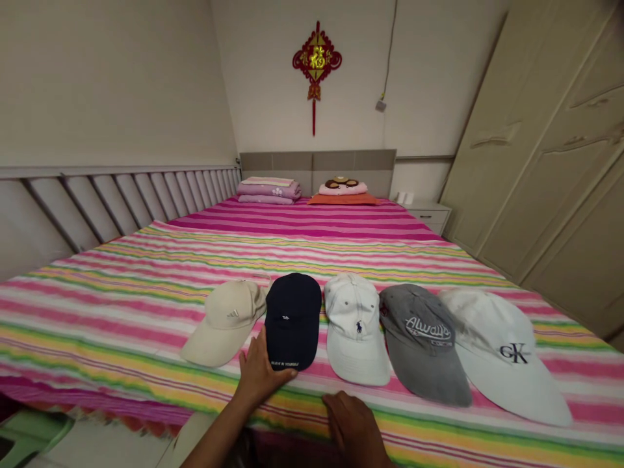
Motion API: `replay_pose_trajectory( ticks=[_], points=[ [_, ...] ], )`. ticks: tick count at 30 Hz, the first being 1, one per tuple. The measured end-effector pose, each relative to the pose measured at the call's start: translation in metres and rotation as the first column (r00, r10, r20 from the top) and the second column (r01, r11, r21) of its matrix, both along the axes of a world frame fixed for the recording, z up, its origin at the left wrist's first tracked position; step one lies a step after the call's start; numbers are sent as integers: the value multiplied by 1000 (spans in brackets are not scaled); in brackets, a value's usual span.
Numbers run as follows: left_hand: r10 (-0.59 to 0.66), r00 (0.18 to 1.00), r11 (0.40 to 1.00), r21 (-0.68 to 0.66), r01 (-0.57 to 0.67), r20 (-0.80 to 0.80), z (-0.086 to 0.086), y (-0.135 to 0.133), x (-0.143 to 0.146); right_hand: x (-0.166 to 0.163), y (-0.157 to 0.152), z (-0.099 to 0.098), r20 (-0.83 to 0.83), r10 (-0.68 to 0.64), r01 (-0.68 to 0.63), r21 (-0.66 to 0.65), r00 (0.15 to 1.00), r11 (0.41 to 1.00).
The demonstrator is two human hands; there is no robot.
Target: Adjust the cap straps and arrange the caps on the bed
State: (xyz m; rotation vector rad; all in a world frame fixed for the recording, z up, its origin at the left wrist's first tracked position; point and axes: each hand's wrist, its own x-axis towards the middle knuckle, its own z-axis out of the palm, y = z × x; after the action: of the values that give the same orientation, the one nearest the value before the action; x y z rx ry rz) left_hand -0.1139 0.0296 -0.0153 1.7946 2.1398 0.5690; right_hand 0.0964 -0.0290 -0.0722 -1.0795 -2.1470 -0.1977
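Observation:
Several baseball caps lie in a row on the striped bed. My left hand (260,370) holds the brim of a navy cap (293,318) at its left corner, the thumb at the front edge and the fingers along the side. Left of it is a beige cap (225,322), its brim pointing down-left. A white cap with a small polo-player logo (358,331) sits just right of the navy one. My right hand (353,426) rests on the bed's near edge below that white cap, holding nothing visible, its fingers partly hidden. Further right, a grey cap (426,344) touches a white CK cap (507,354).
Folded purple bedding (270,190) and a pink-and-orange stack (344,194) lie by the headboard (353,164). A metal rail (117,205) runs along the left. Wardrobe doors (541,149) and a nightstand (426,214) stand right; a green stool (36,435) is lower left.

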Motion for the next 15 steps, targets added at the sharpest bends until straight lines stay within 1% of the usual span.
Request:
replay_pose_trajectory(
  ticks=[4, 6, 15],
  points=[
    [-2, 1000, 1000, -31, 1, -19, 3, 1, 2, 0, 0, 1, -2, 2, -2, 9, 1000, 1000],
    [-2, 1000, 1000, -26, 2, -15, 3, 2, 2, 0, 0, 2, -2, 4, -4, 17, 1000, 1000],
    [-17, 1000, 996, 91, 18, -3, -4, 5, -1, 0, 0, 3, -2, 4, -4, -21, 1000, 1000]
  ],
)
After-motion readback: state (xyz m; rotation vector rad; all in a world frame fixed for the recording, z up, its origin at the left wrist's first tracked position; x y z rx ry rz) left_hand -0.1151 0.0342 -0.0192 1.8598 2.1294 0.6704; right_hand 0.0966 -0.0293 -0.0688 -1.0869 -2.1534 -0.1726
